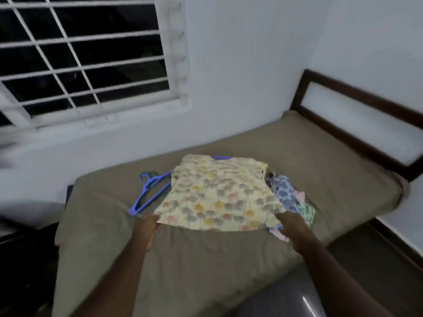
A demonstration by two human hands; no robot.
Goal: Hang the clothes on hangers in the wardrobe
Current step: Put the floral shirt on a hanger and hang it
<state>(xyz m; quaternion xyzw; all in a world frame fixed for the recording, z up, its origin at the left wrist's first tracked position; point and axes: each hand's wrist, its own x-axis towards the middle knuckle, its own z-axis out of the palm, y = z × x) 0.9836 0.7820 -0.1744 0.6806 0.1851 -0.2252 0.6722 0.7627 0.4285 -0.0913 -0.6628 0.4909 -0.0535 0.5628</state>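
We pinch the floral top's hem, left hand and right hand each clamped on a corner (blue hangers beside it) over the bed.

The top is pale yellow, printed with grey, pink and orange flowers. The hangers are blue, and the clothes beside the top are blue and green prints. The bed has a plain olive-brown sheet, a dark brown headboard and white walls behind.
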